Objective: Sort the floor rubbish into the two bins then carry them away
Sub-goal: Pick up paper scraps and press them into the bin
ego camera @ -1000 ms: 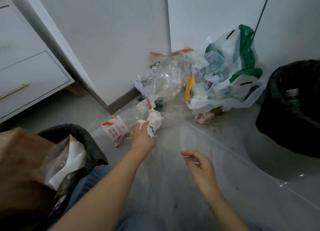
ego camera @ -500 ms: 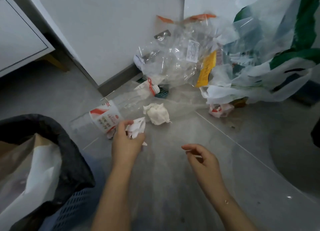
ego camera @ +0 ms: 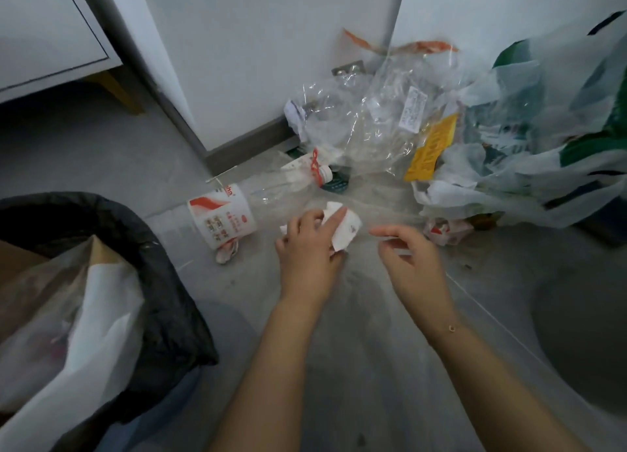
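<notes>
From the head view, we hold our left hand (ego camera: 310,248) at the middle of the floor (ego camera: 373,366), fingers clamped on crumpled white tissues (ego camera: 344,227) that stick out at 1 o'clock from the knuckles. Our right hand (ego camera: 412,258) sits just beside it at 3 o'clock, thumb and fingertips curled nearly together; something thin and pale seems pinched there, but we cannot tell what.

At 10 o'clock from the left hand a clear bottle (ego camera: 251,204) lies on its side, its red-and-white label towards us and its cap end pointing to 2 o'clock. A small crumpled wrapper (ego camera: 227,252) lies touching the label's near edge.

At 12 to 1 o'clock, against the wall (ego camera: 264,44), a heap of clear plastic (ego camera: 369,129) is piled, with a yellow slip (ego camera: 432,146) at its right side. White-and-green bags (ego camera: 529,166) fill the 2 o'clock area, and a red-and-white scrap (ego camera: 444,229) lies just below them.

At 8 o'clock stands a bin (ego camera: 169,282) lined in black, holding a white bag (ego camera: 84,333) and brown paper (ego camera: 20,268). A white cabinet (ego camera: 44,27) is at 10 o'clock, far off.
</notes>
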Demonstrator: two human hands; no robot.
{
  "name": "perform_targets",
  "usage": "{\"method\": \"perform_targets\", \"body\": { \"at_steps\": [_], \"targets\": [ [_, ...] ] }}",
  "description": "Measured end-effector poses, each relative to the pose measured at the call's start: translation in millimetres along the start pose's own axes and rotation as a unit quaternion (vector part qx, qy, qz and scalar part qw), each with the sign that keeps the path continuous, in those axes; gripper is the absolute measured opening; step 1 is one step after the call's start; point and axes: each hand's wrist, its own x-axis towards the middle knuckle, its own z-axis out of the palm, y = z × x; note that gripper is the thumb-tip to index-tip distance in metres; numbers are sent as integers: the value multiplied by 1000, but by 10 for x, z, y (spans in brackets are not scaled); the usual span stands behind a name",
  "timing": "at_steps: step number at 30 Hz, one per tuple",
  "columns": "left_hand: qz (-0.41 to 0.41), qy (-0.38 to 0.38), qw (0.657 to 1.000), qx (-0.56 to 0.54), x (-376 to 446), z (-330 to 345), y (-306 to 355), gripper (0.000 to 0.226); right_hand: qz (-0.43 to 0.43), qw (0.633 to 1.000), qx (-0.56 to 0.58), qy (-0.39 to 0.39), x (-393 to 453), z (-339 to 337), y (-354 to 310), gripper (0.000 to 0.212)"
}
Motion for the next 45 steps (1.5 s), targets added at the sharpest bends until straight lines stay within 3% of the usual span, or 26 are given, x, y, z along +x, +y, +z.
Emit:
{"method": "perform_targets", "body": {
  "at_steps": [2,6,9,14,18,21,24,28,31,34,38,42,45],
  "targets": [
    [-33,-79,991,100,-36,106,-7,58,10,1000,-23,-10,-141,-82,95,27],
    [-93,-145,983,66,-141,203,-28,53,33,999,-37,-9,-295,-133,234,29],
    [-100,-123,984,78,-59,170,-60,43,32,999,-22,-16,-334,-120,247,27],
    [-102,-63,990,77,-62,177,-94,52,24,999,-25,-19,-421,-233,319,27],
    [-111,-20,993,-27,-195,142,-62,53,67,997,-19,21,-481,-457,434,29],
    [-104,15,983,-151,-312,57,102,53,82,992,-77,49,-389,-679,535,24],
    [-106,35,956,-271,-528,-8,305,52,79,973,-207,69,-59,-937,653,32],
    [-177,14,900,-399,-783,72,395,52,97,946,-308,16,412,-1059,898,49],
    [-240,-4,818,-523,-737,78,407,51,79,925,-372,-29,511,-1013,1069,39],
    [-248,-36,770,-587,-667,92,407,52,41,896,-442,-6,417,-1052,1112,25],
    [-227,-34,773,-591,-590,80,408,54,12,907,-421,-20,159,-1173,1009,22],
    [-211,-16,777,-593,-541,53,423,52,45,915,-374,-142,-30,-1262,816,19],
    [-209,-18,770,-602,-516,44,417,51,0,933,-338,-122,153,-1268,665,12]
  ]
}}
